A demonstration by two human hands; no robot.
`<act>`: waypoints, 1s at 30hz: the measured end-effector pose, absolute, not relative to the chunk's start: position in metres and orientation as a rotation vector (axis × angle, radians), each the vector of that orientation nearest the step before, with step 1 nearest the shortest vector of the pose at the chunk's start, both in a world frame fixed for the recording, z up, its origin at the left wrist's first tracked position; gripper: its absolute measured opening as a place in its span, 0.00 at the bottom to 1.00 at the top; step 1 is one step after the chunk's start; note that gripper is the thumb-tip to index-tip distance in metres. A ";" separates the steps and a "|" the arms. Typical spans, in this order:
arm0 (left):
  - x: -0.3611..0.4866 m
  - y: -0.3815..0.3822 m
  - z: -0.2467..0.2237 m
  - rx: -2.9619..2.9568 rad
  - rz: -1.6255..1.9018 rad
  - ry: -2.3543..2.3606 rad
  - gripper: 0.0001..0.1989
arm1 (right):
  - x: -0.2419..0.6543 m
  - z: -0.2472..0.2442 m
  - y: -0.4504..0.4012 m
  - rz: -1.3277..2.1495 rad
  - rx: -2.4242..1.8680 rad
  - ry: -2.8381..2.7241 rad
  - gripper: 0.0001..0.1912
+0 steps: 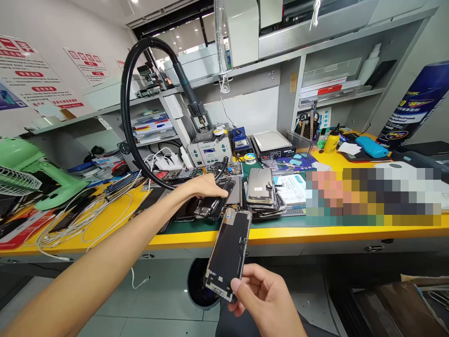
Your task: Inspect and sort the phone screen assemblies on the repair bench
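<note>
My right hand [268,297] pinches a phone screen [228,250] by its lower end, thumb on top. The screen's black back with a ribbon cable and metal edging faces up, in front of the bench edge. Stretched over the bench, my left hand [206,186] has its thumb across a dark phone part [213,206] that lies tilted among others. Its other fingers are mostly hidden, but the hand looks closed on that part. Right of it rests a stack of phone screens [261,187] with a grey-backed one on top.
A hot-air station [209,150] stands behind, its black hose [126,103] arching over my left arm. White cables [82,220] and a green fan [56,180] are at left. Below the bench edge [280,233] is a dark bin [196,281]. A blue spray can [410,107] stands right.
</note>
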State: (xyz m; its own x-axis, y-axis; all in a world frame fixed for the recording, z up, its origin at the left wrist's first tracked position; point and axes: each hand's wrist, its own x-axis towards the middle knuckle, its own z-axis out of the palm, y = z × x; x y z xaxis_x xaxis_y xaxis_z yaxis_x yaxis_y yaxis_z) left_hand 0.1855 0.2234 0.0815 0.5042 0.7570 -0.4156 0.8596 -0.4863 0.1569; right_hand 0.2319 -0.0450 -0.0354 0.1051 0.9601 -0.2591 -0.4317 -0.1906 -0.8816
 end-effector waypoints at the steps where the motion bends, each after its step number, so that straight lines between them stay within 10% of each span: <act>1: 0.185 0.225 0.083 2.371 -0.421 1.342 0.18 | 0.232 -0.032 -0.042 1.420 -1.112 -0.658 0.26; 30: 0.178 0.234 0.100 2.159 -0.431 1.218 0.22 | 0.249 -0.012 0.089 1.293 -1.116 -0.780 0.10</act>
